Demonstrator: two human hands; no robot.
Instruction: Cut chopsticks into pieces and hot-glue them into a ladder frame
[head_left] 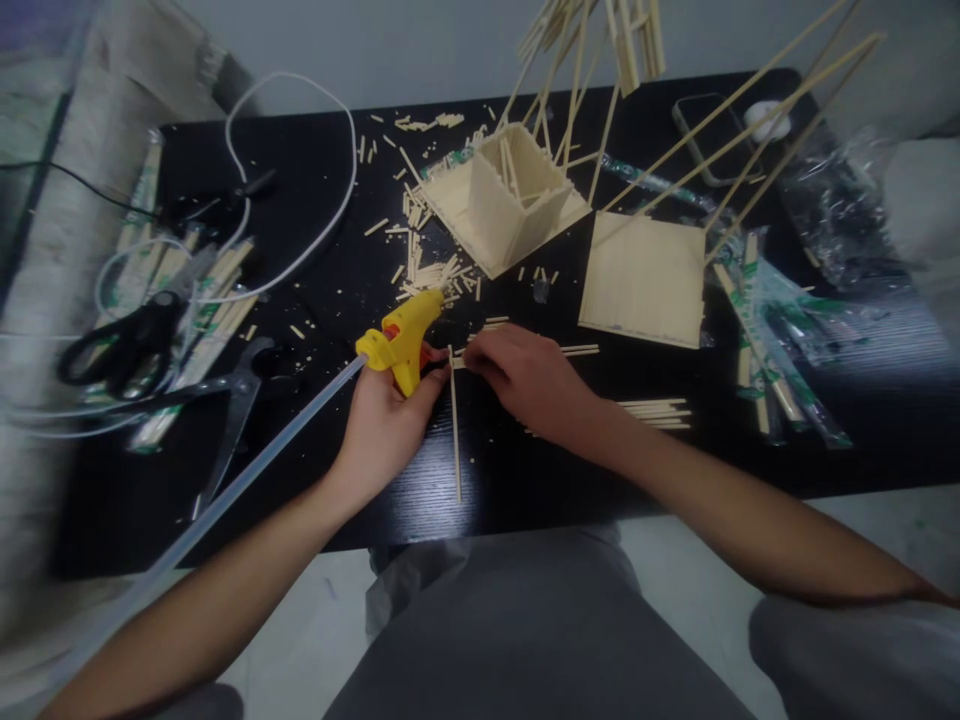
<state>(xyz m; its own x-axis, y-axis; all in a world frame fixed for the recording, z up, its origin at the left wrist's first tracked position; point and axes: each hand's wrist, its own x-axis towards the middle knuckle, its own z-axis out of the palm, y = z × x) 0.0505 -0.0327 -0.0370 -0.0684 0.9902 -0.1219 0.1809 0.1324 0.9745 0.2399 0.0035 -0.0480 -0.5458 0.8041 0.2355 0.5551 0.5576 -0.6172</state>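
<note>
One glue gun [401,335] in left hand [386,420], beside right hand [525,375]

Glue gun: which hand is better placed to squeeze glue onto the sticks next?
Left. The left hand grips the yellow glue gun, nozzle beside the wooden sticks; the right hand is busy holding those sticks.

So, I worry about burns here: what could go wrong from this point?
The glue gun in the left hand points close to the right hand, which touches the thin stick, so a burn seems possible. The long glue rod behind it could snag the scissors or white cable.
</note>
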